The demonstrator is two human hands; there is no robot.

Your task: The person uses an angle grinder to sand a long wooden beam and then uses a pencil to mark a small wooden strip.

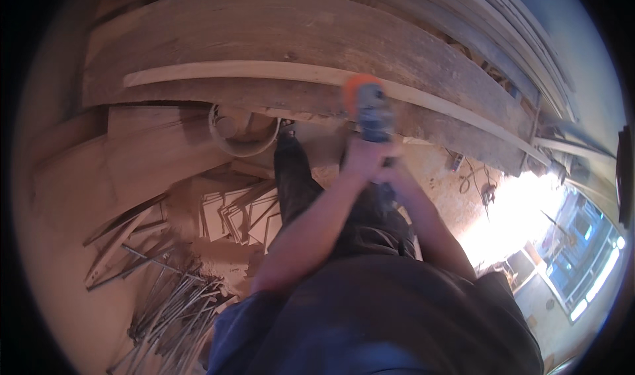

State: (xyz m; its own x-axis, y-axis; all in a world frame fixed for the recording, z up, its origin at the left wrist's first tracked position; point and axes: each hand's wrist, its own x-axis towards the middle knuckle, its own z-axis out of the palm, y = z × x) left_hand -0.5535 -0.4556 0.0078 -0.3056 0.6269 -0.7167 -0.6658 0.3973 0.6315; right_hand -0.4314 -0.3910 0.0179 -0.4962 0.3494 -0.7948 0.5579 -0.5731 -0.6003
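My left hand (360, 160) and my right hand (391, 172) are both wrapped round the body of a dark angle grinder (376, 120), close together. An orange disc (359, 87) at the tool's far end overlaps a long pale wood strip (231, 69); whether it touches the strip is hard to tell. Motion smears the tool and my fingers. The strip lies lengthwise along a wide, worn wooden bench (264, 28).
Below the bench's front edge stands a round bucket (245, 137). Thin flat boards (231, 216) and a heap of metal rods (178, 309) lie on the floor at left. Cords (488, 191) trail on the right, near bright light and a window (582, 243).
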